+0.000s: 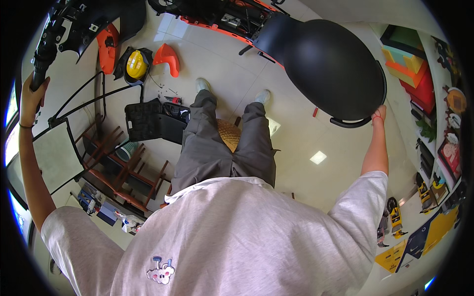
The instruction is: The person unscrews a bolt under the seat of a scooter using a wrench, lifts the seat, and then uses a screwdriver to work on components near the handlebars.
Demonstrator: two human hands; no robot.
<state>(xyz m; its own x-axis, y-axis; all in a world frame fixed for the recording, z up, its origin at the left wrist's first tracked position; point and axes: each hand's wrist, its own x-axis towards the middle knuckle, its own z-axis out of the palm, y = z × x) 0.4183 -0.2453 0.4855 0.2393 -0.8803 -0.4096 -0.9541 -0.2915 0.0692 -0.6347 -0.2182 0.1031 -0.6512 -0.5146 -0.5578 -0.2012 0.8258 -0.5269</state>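
Note:
I sit on a woven stool (228, 134), looking down at my grey shirt and trousers. My left hand (32, 97) reaches out far to the left and grips the black handlebar grip (42, 59) of a scooter. My right hand (378, 115) stretches out to the right and holds the grab rail (348, 122) at the rear edge of the scooter's large black seat (332, 63). The scooter's orange and black frame (223, 19) runs across the top of the view, with its panels off.
On the tiled floor lie an open black tool case (148, 121), a yellow helmet (137, 64), orange body panels (167, 57), and small loose parts. A wooden rack (126, 170) and a framed pane (57, 153) stand at left. Shelves with colourful boxes (412, 66) line the right.

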